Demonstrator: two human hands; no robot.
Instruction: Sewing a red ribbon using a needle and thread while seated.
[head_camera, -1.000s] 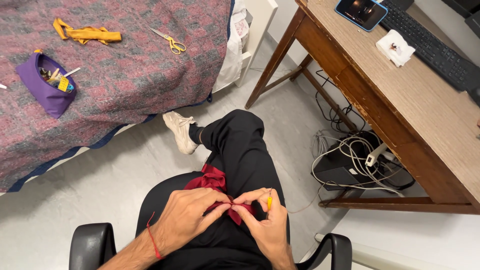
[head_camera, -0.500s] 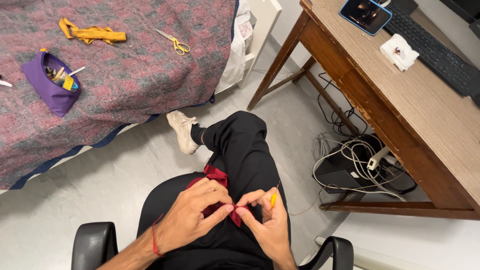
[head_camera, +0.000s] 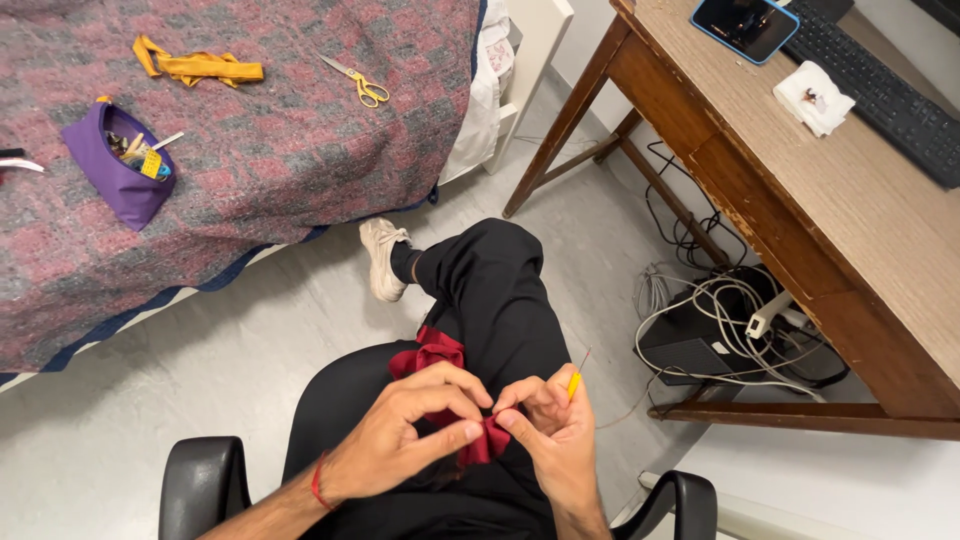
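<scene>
From the head view, the person sits in a black chair (head_camera: 205, 480) with one leg crossed over the other, and both hands meet over the lap. The left hand (head_camera: 405, 435) has thumb and fingers pressed together on a dark red cloth (head_camera: 440, 360), which lies bunched on the black trousers and runs under the fingers to a small fold showing between the hands. The right hand (head_camera: 555, 435) pinches that fold from the other side and also grips a thin yellow-handled tool (head_camera: 575, 380), its fine tip sticking up past the knuckles; what kind of tool it is cannot be made out. A red band circles the left wrist. On the bed (head_camera: 300, 150) to the upper left, covered by a mottled red and grey blanket, sit a purple pouch (head_camera: 115, 175) standing open with small items inside too small to tell, a yellow strap (head_camera: 195, 68) and yellow-handled scissors (head_camera: 358, 82), all well apart from the hands. At the upper right a wooden desk (head_camera: 800, 200) carries a blue-edged phone (head_camera: 745, 25), a crumpled white tissue (head_camera: 815, 98) and a black keyboard (head_camera: 890, 95) cut off by the frame edge. Under the desk lies a tangle of white cables (head_camera: 720, 310) over a dark box, mostly hidden.
</scene>
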